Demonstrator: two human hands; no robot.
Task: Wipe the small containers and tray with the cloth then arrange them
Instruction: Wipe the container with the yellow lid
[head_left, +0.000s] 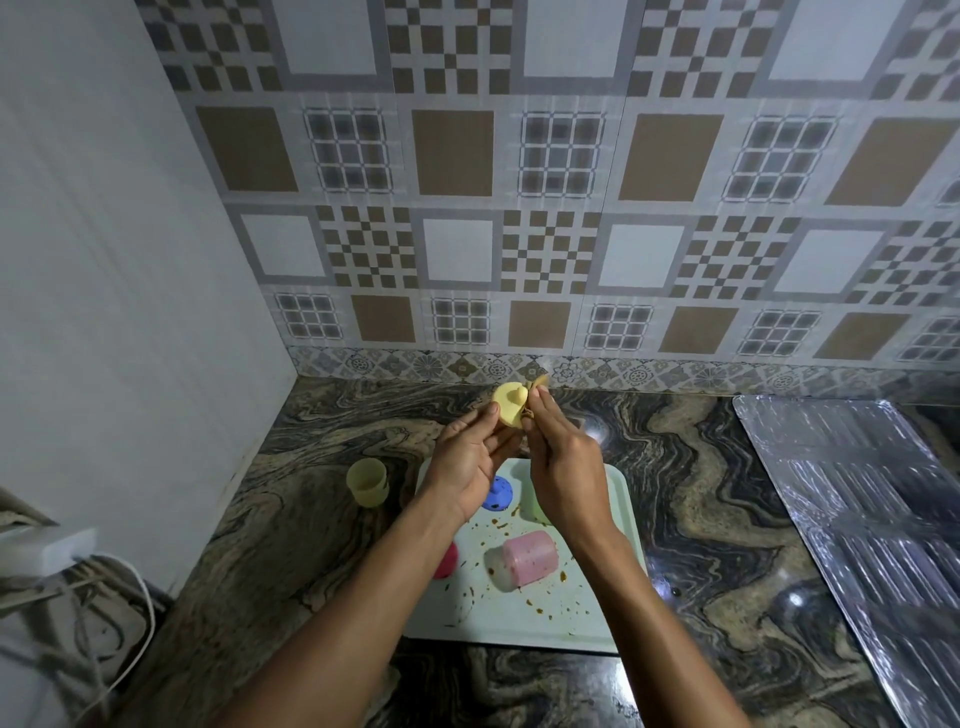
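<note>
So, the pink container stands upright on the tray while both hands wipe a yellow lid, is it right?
Not quite. In the head view the pink container lies on its side on the tray, not upright. The rest holds: the left hand holds the yellow lid and the right hand rubs it with a cloth.

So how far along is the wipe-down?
Possibly done: the open yellow plastic cup stands on the marbled counter beside the pale green tray. In hand: left hand holds the yellow knobbed lid; right hand pinches a brownish cloth against it. Left: tray's brown stains, pink container on its side, blue lid.
</note>
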